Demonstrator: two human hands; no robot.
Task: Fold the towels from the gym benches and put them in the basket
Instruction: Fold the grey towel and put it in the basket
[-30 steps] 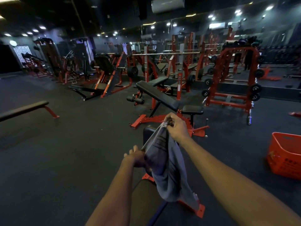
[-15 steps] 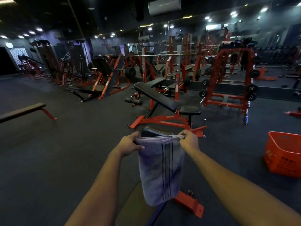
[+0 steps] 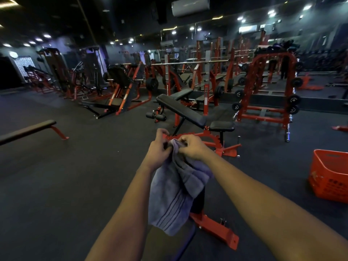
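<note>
Where the two bare forearms meet in mid-air, the left hand (image 3: 157, 154) and right hand (image 3: 192, 146) sit close together, both pinched onto the top edge of one towel (image 3: 174, 193). Towel: soft grey-lilac terry, bunched at the grip, hanging in loose folds, a band of thin dark stripes running toward its lower end. It hangs free, off any bench, in front of the padded bench (image 3: 199, 200) just below, whose red steel foot (image 3: 214, 228) juts out to the right.

Basket (image 3: 328, 176): orange plastic crate, perforated walls, open top, on the floor well to the right, apart from the towel.

Beyond the hands, an incline bench (image 3: 185, 112) with black vinyl pads on a red frame. Flat bench (image 3: 28, 129) at far left. Red weight rack (image 3: 267, 87) with black plates behind. Floor (image 3: 66, 176) dark, matte, rubbery.
</note>
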